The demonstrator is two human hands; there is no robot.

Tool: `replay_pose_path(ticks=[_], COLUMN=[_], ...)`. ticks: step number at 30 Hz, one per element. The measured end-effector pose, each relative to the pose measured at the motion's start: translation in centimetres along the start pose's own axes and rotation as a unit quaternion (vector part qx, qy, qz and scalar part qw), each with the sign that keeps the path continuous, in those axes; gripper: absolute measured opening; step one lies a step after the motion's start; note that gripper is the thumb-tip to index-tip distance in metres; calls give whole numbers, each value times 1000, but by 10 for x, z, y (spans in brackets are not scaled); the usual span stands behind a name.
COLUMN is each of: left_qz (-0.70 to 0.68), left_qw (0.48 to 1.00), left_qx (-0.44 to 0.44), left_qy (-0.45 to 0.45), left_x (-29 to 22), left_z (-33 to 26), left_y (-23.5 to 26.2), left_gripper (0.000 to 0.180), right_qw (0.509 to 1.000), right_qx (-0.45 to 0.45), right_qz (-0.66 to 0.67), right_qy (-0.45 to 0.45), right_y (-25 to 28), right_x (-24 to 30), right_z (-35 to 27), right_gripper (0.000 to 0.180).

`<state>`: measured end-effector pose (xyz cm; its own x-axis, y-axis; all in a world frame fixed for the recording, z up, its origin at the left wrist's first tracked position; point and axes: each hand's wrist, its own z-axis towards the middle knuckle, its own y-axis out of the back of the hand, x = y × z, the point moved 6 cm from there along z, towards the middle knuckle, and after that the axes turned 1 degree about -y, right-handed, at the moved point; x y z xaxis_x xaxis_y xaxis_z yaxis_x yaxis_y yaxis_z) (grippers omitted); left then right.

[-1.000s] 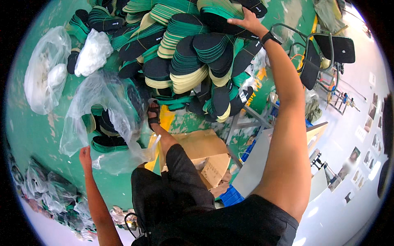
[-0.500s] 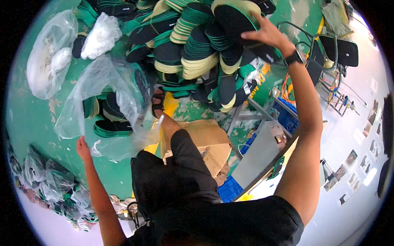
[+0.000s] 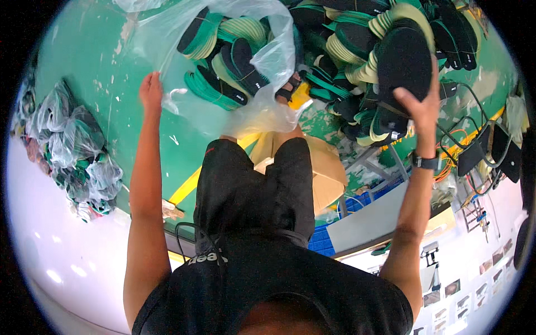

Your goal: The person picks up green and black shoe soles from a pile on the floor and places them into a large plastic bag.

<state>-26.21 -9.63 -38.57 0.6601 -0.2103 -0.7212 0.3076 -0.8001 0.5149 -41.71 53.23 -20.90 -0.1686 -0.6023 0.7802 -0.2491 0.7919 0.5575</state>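
Gripping clear plastic bag (image 3: 262,61) edge w/ left hand (image 3: 151,89); right hand (image 3: 422,106) grip clenched on black insole stack (image 3: 403,58).

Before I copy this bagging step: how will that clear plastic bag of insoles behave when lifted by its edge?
The clear plastic bag looks floppy: it crumples where the left hand grips its edge. It will probably sag, since several green-and-black insoles already weigh it down.
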Motion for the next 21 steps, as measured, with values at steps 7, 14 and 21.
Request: replay_pose_path(ticks=[7, 14, 21], left_qz=[-106, 273, 57], left_qw=[991, 919, 996], left_qx=[77, 15, 50], left_qy=[22, -283, -52], left_x=[-8, -14, 19], left_z=[-2, 15, 28], left_y=[-8, 17, 20], left_gripper=[21, 25, 26], right_qw=[927, 949, 995], right_qx=[222, 93, 14], right_qz=[301, 143, 6], right_qy=[-35, -267, -96], right_y=[-302, -388, -235], right_x=[97, -53, -55], right_z=[-49, -1, -22], right_gripper=[109, 121, 85])
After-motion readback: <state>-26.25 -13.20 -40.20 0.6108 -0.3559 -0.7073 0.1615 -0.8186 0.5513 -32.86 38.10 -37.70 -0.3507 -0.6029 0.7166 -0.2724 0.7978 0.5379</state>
